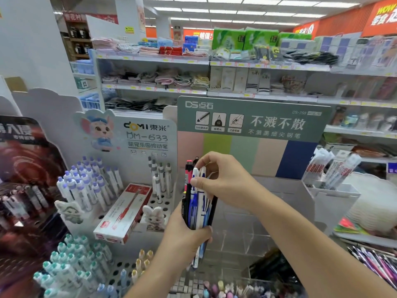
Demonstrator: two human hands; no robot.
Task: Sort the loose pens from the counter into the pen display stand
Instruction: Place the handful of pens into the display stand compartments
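1. Grey-green header board (253, 118) tops a clear acrylic pen display stand (242, 233) behind both hands.
2. White perforated stand (120, 267) at left carries purple-capped pens (86, 186) and a red-and-white pen box (122, 214).
3. Left hand (184, 239) grips a bundle of pens (198, 203) upright.
4. Right hand (219, 179) pinches a white-capped pen top in that bundle.

left grip (187, 233): fingers curled, clutching | right grip (219, 179): raised, fingertips pinching
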